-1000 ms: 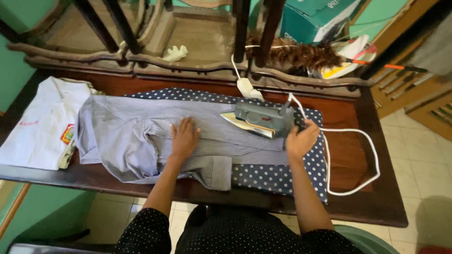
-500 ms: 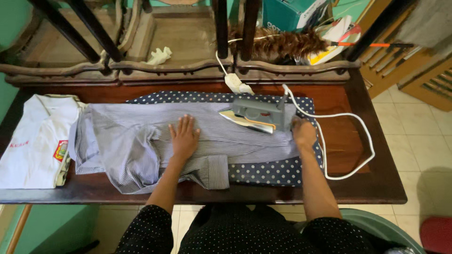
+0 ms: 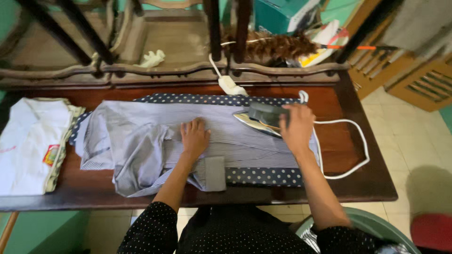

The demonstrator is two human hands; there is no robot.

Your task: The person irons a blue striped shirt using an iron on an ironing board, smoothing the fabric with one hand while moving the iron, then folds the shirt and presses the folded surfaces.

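STEP: ironing, mid-press | left hand (image 3: 195, 137) – fingers spread flat on striped shirt (image 3: 141, 136), mid-surface | right hand (image 3: 297, 128) – fingers clamped on iron (image 3: 263, 118) | NEXT: glide needs taut cloth, likely.

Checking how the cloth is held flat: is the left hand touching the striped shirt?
Touching. The head view shows the left hand lying palm-down on the striped shirt, with no gap.

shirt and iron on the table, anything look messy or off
The striped shirt is bunched and rumpled at its left end, with a cuff hanging off the dotted cloth. The iron's white cord loops loosely across the table. Nothing looks spilled or damaged.
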